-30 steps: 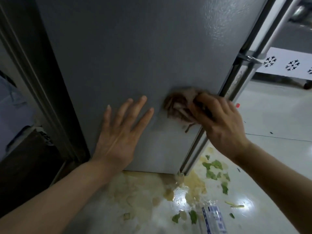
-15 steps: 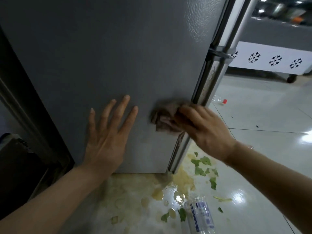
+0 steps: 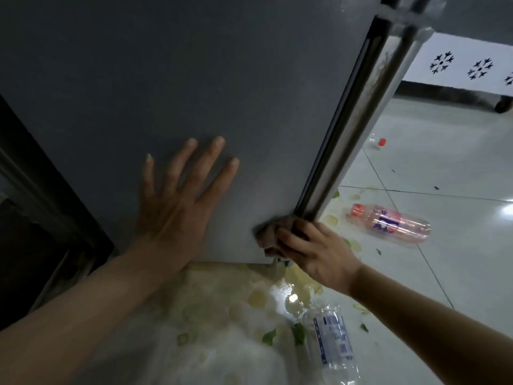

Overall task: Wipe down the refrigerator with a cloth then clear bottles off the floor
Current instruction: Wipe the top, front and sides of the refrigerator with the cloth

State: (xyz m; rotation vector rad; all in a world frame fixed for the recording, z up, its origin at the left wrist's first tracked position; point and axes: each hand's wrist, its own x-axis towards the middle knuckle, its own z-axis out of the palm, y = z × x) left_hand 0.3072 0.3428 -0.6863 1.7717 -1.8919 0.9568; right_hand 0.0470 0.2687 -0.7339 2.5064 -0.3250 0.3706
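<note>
The grey refrigerator side panel (image 3: pixel 194 79) fills the upper left of the view. My left hand (image 3: pixel 180 201) lies flat on it, fingers spread, holding nothing. My right hand (image 3: pixel 313 251) grips a brown cloth (image 3: pixel 268 232) and presses it against the fridge's bottom front corner, beside the door seal (image 3: pixel 347 129). On the floor lie a pink-tinted bottle with an orange cap (image 3: pixel 391 225) to the right, a clear crushed bottle with a blue label (image 3: pixel 333 343) at the bottom, and a small clear bottle with a red cap (image 3: pixel 378 140) farther back.
A wet yellowish spill (image 3: pixel 222 295) with green leaf scraps (image 3: pixel 298 333) covers the white floor tiles below the fridge. A dark frame (image 3: pixel 41 190) stands to the left. A white panel with black snowflake marks (image 3: pixel 458 65) stands on a wheel at the back right.
My right hand has slid the cloth down and to the right, from the middle of the panel to its bottom corner. The view tilted down, showing more floor and the pink bottle. My left hand stays flat.
</note>
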